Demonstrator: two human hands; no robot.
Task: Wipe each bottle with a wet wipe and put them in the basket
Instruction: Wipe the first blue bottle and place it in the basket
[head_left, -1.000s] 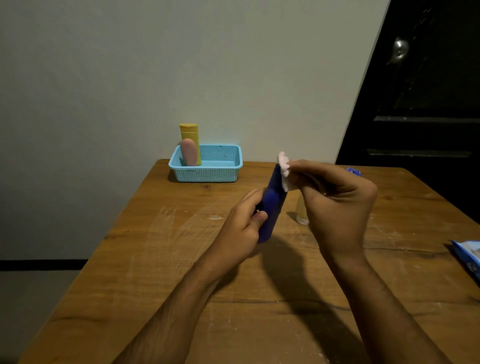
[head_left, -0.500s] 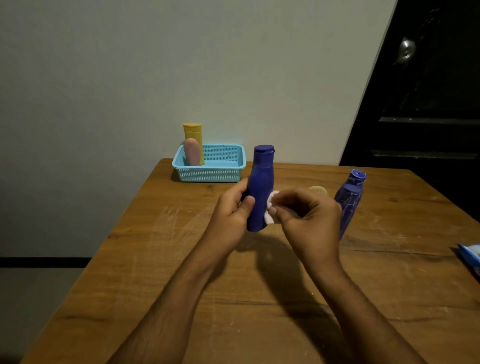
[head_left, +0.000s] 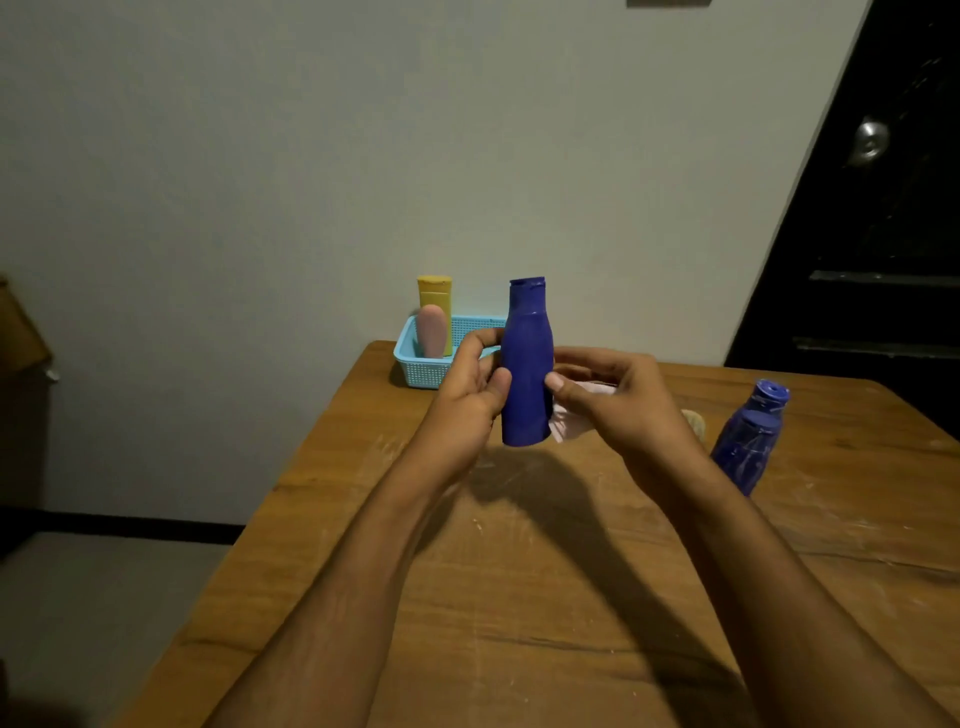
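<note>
Blue bottle (head_left: 525, 374) upright at frame centre, held off the table (head_left: 519, 597). Left hand (head_left: 467, 395) grips its side, thumb on front. Right hand (head_left: 618, 405) pinches wet wipe (head_left: 571, 423) against bottle's right side, so wipe step looks in progress. Next, imo: finish rubbing, then move bottle up-left to basket (head_left: 423, 366), beside yellow bottle (head_left: 435, 301) & pink bottle (head_left: 432, 332).

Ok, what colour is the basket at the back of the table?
The basket is light blue with a perforated wall, seen in the head view.
</note>
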